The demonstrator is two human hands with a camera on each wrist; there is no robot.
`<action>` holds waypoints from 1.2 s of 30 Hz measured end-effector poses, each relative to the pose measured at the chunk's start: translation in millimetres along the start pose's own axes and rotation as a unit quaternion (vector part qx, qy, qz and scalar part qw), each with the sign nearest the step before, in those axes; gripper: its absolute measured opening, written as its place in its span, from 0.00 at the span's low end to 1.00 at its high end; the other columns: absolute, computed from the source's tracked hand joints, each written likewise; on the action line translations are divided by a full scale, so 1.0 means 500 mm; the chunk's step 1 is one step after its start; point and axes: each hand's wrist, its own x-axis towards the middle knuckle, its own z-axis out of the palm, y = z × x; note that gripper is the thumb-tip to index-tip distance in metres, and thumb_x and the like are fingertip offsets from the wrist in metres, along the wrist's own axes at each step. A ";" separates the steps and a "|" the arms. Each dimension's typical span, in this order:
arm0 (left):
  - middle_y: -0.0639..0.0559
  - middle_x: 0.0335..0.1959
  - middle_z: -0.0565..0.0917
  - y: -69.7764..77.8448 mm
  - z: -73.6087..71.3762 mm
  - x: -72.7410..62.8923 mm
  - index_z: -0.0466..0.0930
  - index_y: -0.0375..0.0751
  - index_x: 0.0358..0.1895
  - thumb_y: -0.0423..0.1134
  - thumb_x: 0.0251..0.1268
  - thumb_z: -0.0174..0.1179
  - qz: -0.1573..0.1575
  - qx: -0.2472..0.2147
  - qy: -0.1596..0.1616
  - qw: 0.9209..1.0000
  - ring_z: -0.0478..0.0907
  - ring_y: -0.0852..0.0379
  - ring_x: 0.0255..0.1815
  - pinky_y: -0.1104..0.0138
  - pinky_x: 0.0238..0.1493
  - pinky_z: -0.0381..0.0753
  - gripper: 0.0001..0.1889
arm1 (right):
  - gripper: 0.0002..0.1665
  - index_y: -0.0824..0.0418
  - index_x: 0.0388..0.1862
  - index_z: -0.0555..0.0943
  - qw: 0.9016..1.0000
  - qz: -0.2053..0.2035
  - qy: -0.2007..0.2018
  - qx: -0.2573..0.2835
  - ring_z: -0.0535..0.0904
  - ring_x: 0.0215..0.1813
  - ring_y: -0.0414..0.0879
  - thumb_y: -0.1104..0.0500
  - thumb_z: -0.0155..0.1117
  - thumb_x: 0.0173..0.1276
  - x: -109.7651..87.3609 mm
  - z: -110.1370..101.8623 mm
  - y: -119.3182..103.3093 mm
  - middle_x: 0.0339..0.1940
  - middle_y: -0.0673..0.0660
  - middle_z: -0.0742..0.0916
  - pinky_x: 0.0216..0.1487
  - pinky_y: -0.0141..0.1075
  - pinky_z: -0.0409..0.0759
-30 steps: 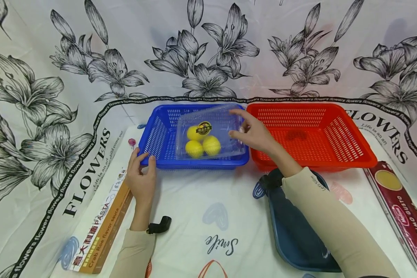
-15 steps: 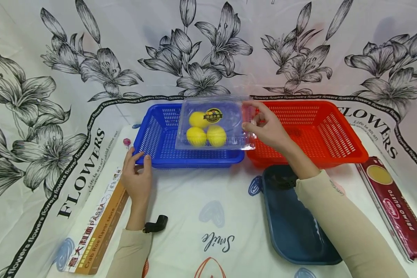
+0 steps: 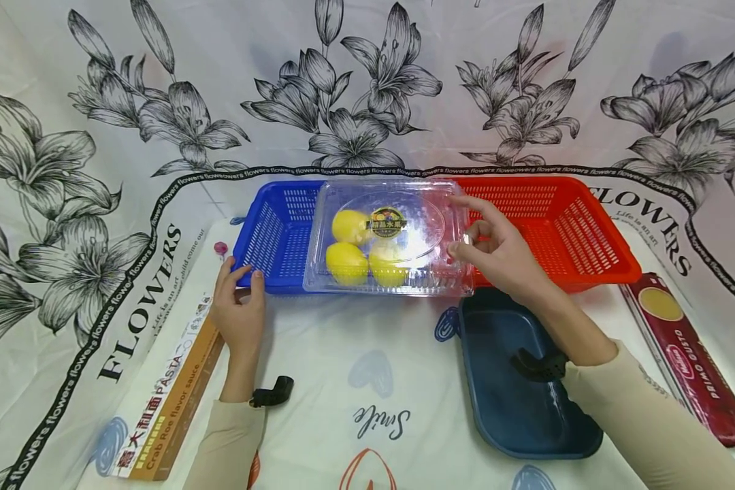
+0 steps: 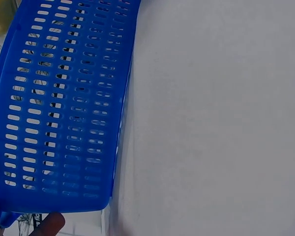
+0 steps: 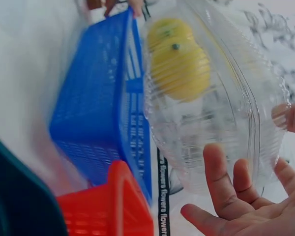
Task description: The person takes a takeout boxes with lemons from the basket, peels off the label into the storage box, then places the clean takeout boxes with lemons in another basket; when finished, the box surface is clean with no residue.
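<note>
A clear plastic clamshell box [image 3: 422, 262] with a dark round label holds three yellow fruits [image 3: 346, 264], which look like lemons. My right hand [image 3: 505, 248] grips the box by its right end, thumb and index finger around it. The box is up above the blue basket [image 3: 275, 235], hiding much of it, and its right end reaches over the red basket's left edge. In the right wrist view the box [image 5: 211, 118] is tilted, with yellow fruit [image 5: 182, 69] at its far end. My left hand [image 3: 239, 313] holds the front left corner of the blue basket.
The red basket [image 3: 578, 235] stands right beside the blue one. In front of it lies a dark blue tray [image 3: 502, 381], partly under my right forearm. Pasta boxes lie at both sides: an orange-white one [image 3: 174, 401] at left, a dark red package [image 3: 689, 361] at right.
My right hand has lifted the clear box out of the blue basket and carried it right and nearer to me. My left hand stays at the basket corner. The head view has shifted slightly.
</note>
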 end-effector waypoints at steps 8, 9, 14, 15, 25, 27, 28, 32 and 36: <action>0.55 0.71 0.77 -0.005 0.002 0.000 0.87 0.40 0.53 0.47 0.70 0.65 0.010 -0.006 0.006 1.000 0.82 0.54 0.62 0.82 0.40 0.78 0.17 | 0.41 0.53 0.77 0.65 0.999 -0.032 0.002 0.034 0.81 0.27 0.47 0.69 0.66 0.67 -0.077 0.022 0.015 0.34 0.57 0.80 0.34 0.33 0.86; 0.55 0.71 0.77 -0.005 0.001 0.000 0.87 0.40 0.53 0.48 0.70 0.65 0.009 -0.005 0.007 1.000 0.81 0.54 0.63 0.82 0.40 0.78 0.17 | 0.41 0.52 0.76 0.65 0.999 -0.034 0.002 0.030 0.80 0.27 0.46 0.69 0.66 0.67 -0.087 0.026 0.017 0.34 0.57 0.80 0.33 0.32 0.84; 0.60 0.71 0.77 -0.006 -0.002 0.001 0.87 0.40 0.53 0.49 0.71 0.64 0.006 -0.006 0.009 1.000 0.80 0.54 0.65 0.81 0.41 0.77 0.18 | 0.42 0.51 0.76 0.66 0.999 -0.041 -0.006 0.005 0.73 0.29 0.45 0.70 0.68 0.65 -0.138 0.050 0.030 0.32 0.56 0.76 0.32 0.34 0.77; 0.60 0.71 0.77 -0.006 -0.002 0.001 0.87 0.40 0.53 0.49 0.71 0.63 0.007 -0.006 0.009 1.000 0.80 0.54 0.65 0.80 0.41 0.76 0.18 | 0.42 0.51 0.76 0.66 0.999 -0.040 -0.011 0.001 0.73 0.29 0.44 0.69 0.68 0.65 -0.147 0.055 0.033 0.32 0.56 0.76 0.32 0.34 0.76; 0.57 0.71 0.77 -0.008 0.000 -0.002 0.87 0.39 0.53 0.48 0.71 0.63 0.004 0.004 0.006 1.000 0.84 0.50 0.56 0.81 0.40 0.77 0.17 | 0.40 0.51 0.72 0.71 0.998 -0.054 -0.018 -0.009 0.75 0.35 0.43 0.69 0.69 0.63 -0.194 0.089 0.049 0.33 0.53 0.76 0.40 0.31 0.82; 0.58 0.71 0.77 -0.006 0.002 -0.002 0.87 0.40 0.53 0.48 0.70 0.64 0.006 0.002 0.005 1.000 0.84 0.50 0.54 0.81 0.40 0.77 0.17 | 0.39 0.50 0.72 0.71 0.998 -0.052 -0.019 -0.012 0.75 0.35 0.42 0.69 0.70 0.63 -0.204 0.093 0.052 0.33 0.52 0.76 0.39 0.31 0.82; 0.58 0.71 0.77 -0.005 0.002 -0.002 0.87 0.39 0.53 0.48 0.70 0.64 0.008 0.001 0.005 1.000 0.84 0.50 0.53 0.81 0.40 0.77 0.17 | 0.39 0.50 0.72 0.71 0.998 -0.049 -0.022 -0.013 0.75 0.35 0.42 0.68 0.70 0.64 -0.209 0.095 0.054 0.33 0.52 0.76 0.39 0.31 0.82; 0.62 0.71 0.77 -0.005 0.007 0.001 0.87 0.39 0.52 0.48 0.70 0.64 0.007 -0.003 0.006 1.000 0.84 0.53 0.53 0.79 0.40 0.78 0.17 | 0.39 0.48 0.73 0.71 0.999 -0.024 -0.044 -0.015 0.77 0.33 0.42 0.66 0.72 0.65 -0.225 0.105 0.059 0.34 0.53 0.76 0.38 0.32 0.81; 0.63 0.70 0.77 -0.006 0.010 0.001 0.87 0.39 0.50 0.47 0.69 0.64 0.003 -0.008 0.006 1.000 0.84 0.54 0.56 0.76 0.41 0.81 0.16 | 0.39 0.47 0.73 0.71 0.998 0.009 -0.061 -0.020 0.79 0.30 0.41 0.63 0.73 0.65 -0.236 0.117 0.064 0.35 0.54 0.75 0.35 0.34 0.80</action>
